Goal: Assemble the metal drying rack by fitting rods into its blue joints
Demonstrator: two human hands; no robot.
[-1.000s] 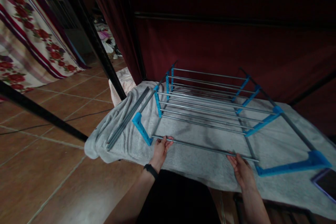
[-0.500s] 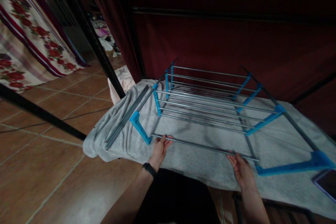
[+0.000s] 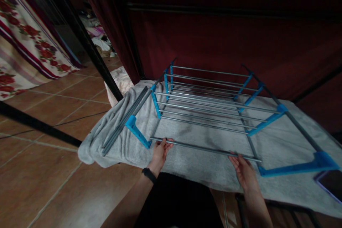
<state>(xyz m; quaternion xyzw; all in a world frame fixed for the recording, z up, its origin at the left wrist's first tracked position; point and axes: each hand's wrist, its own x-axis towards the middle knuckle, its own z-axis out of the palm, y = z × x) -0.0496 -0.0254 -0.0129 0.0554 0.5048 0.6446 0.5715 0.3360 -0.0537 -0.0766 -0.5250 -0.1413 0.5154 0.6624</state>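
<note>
A grey metal rod lies crosswise at the near end of a rack frame with blue plastic brackets and several metal bars. My left hand grips the rod near its left end, beside a blue bracket. Toward the other end, my right hand has its fingers closed on the same rod, close to the large blue end bracket. The rack rests on its side on a grey blanket. Whether the rod's ends sit in the brackets I cannot tell.
Loose grey tubes lie on the blanket left of the rack. A phone rests at the right edge. Black metal posts frame the bed, with a dark red curtain behind. A cable crosses the tiled floor.
The whole view has shifted slightly, moving the scene a little to the left. Both hands keep their hold on the rod, with hardly any change against the rack.
</note>
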